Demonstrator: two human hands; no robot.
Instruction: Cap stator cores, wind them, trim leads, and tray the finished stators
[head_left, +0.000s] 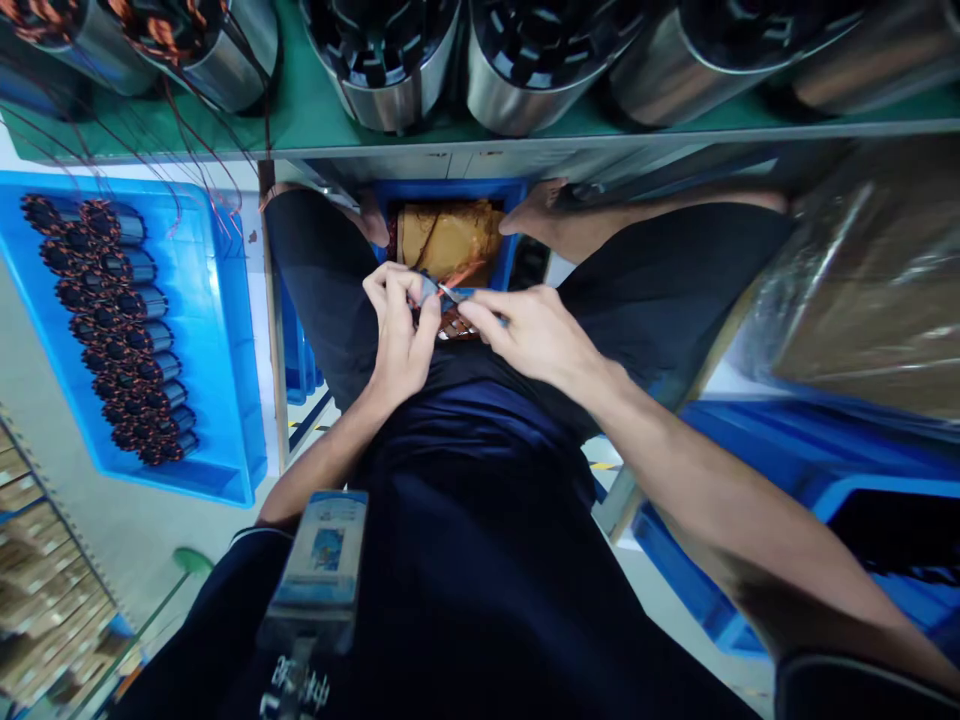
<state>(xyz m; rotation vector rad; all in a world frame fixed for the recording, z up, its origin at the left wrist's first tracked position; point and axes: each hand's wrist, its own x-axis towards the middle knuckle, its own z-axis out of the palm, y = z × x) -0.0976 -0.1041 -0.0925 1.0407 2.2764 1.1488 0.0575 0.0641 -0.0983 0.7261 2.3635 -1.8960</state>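
Observation:
Both hands meet above my lap. My left hand (405, 335) is closed around a small stator (425, 290) of grey metal with copper wire, mostly covered by the fingers. In my right hand (536, 330) the thumb and fingers are pinched on a small pointed metal tool (451, 294), whose tip touches the wires at the stator. Orange-red wire ends (471, 272) stick up between the hands. Below them, a blue bin (451, 188) between my legs holds a yellowish-brown sheet (450, 240).
Large metal cylinders (517, 95) line the green bench (292, 110) ahead, some with loose wires hanging at the left. A blue tray (217, 400) at the left holds several small wound stators (131, 330). Blue crates (682, 560) and a plastic-wrapped brown box (877, 290) are at the right.

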